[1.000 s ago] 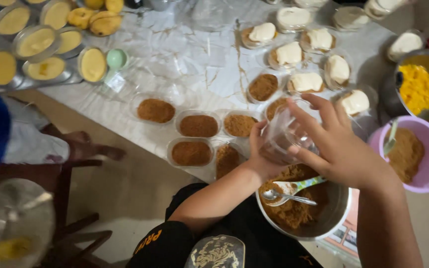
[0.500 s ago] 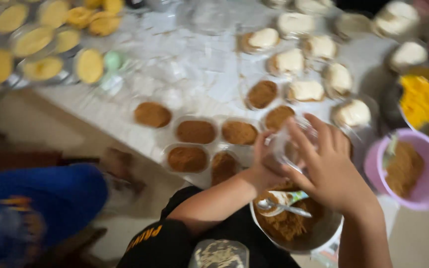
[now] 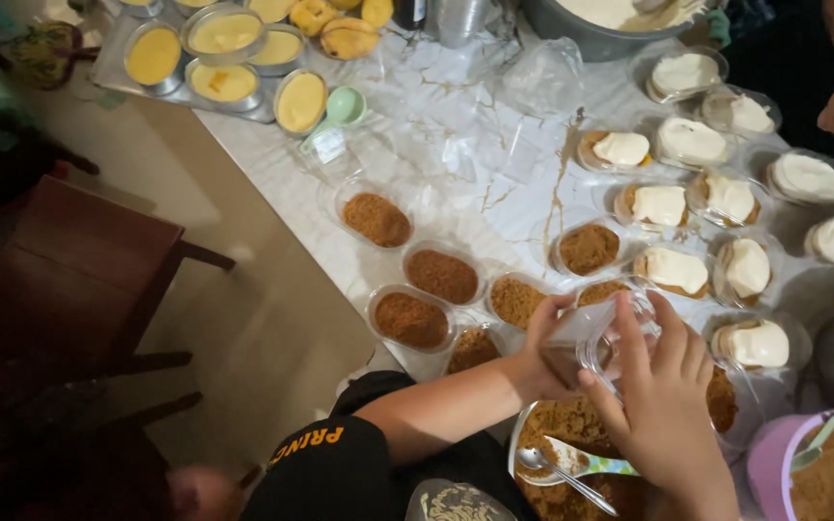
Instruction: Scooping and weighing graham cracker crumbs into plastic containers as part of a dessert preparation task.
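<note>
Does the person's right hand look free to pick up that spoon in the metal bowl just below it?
Probably not at once: the right hand and left hand both hold a clear cup. The spoon lies uncovered just below.

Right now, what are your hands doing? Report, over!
Left hand and right hand both gripping clear plastic cup, tilted over bowl of brown crumbs. Spoon in bowl. Nothing blocking.

Clear glossy plastic cup [image 3: 598, 333] is held over a shiny metal bowl [image 3: 533, 453]. Crumbs look matt, grainy. Tabletop [image 3: 456, 125] is seen glossy, marbled.
</note>
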